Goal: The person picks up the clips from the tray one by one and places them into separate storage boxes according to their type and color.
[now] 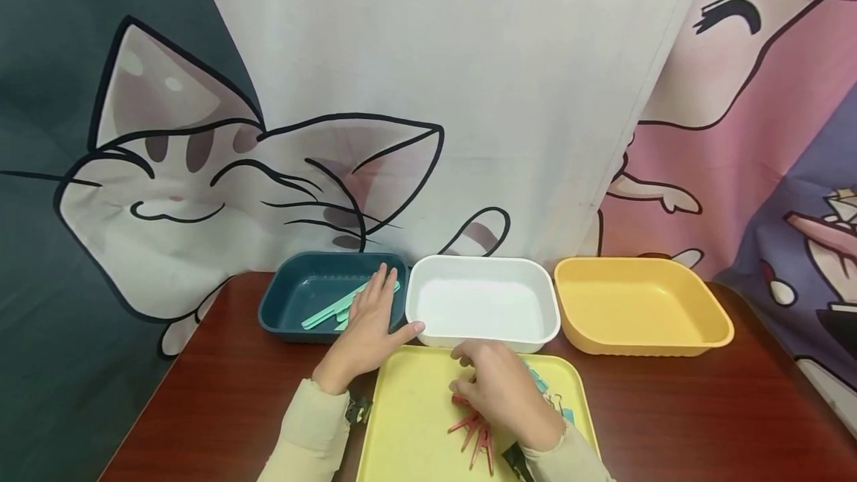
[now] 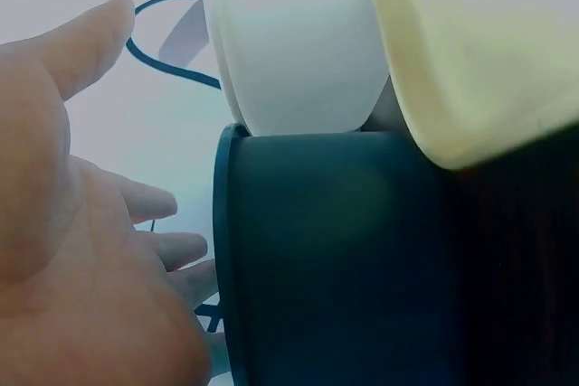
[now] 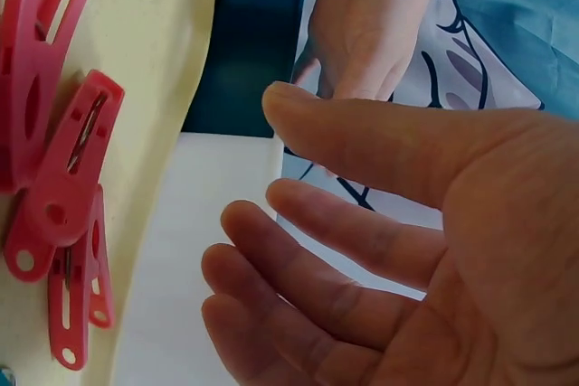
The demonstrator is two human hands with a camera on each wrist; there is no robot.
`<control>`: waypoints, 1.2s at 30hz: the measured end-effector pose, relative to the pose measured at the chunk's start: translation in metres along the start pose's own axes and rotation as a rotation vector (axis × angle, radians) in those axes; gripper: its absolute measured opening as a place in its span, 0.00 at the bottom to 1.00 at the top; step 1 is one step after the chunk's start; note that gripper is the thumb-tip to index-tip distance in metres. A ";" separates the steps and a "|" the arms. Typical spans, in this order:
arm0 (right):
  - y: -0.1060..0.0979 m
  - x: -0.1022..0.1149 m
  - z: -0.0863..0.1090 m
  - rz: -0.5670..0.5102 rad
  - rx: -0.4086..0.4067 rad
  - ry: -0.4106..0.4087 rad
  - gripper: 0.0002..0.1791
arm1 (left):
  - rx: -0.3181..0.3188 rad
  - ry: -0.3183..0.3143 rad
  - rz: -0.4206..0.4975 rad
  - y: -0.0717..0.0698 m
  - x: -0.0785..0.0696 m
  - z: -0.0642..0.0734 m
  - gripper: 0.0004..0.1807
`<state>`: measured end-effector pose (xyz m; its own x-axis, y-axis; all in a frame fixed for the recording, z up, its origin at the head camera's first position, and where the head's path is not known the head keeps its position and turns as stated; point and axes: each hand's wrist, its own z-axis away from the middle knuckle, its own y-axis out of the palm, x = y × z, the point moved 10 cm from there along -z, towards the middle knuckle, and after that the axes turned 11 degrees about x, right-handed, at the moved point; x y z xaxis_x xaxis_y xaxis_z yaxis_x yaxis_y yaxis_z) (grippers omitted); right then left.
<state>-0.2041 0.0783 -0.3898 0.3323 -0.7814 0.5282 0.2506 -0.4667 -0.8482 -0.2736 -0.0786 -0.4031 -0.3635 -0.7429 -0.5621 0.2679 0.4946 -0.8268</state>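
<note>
My left hand (image 1: pixel 368 333) is above the dark teal bin (image 1: pixel 288 292), fingers straight and thumb spread, holding nothing. Several mint-green long flat clips (image 1: pixel 326 312) lie in that bin, partly hidden by this hand. Over the yellow tray (image 1: pixel 408 407), my right hand (image 1: pixel 505 385) has loosely bent fingers and a gap between thumb and fingertips. The right wrist view shows nothing in its grasp. Beside it on the tray are several red clothespins (image 3: pixel 68 169). Some light-blue binder clips (image 1: pixel 538 379) lie behind the right hand, partly covered by it.
A white bin (image 1: pixel 482 341) stands behind the tray, between the dark teal bin and a yellow-orange bin (image 1: pixel 643 348) on the right. All stand on a reddish-brown table (image 1: pixel 669 415). A printed cloth (image 1: pixel 522 95) hangs behind them.
</note>
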 end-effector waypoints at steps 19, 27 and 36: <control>0.015 -0.014 0.010 0.064 0.107 0.005 0.17 | 0.034 0.019 0.014 0.014 -0.011 -0.006 0.50; 0.022 -0.020 0.010 0.064 0.162 0.039 0.16 | 0.031 0.006 0.017 0.016 -0.010 -0.006 0.50; 0.027 -0.020 0.009 0.103 0.182 0.021 0.21 | 0.034 -0.021 0.013 0.020 -0.006 -0.006 0.50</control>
<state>-0.1960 0.0850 -0.4232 0.3457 -0.8305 0.4369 0.3768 -0.3035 -0.8751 -0.2716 -0.0614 -0.4160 -0.3408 -0.7461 -0.5721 0.3029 0.4889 -0.8181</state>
